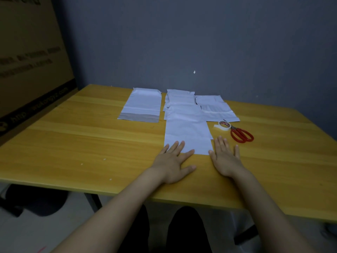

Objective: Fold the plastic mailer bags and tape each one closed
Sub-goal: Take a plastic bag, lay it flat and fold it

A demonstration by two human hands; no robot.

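The mailer bags point(140, 105) are white plastic, flat and creased: 1 at the left with a grey strip along its near end, some overlapping in the middle, 1 at the right. The nearest bag point(187, 137) lies before the person. The left hand point(173, 161) lies flat, fingertips on its near left corner, grasping nothing. The right hand point(226, 157) lies flat and slack just beside its right corner.

I count at least 4 bags, 1 tape roll point(224, 126) and 1 red scissors point(241, 135).

The table point(91, 134) is yellow wood, the wall point(200, 42) grey, with a cardboard box point(27, 61) at the left.
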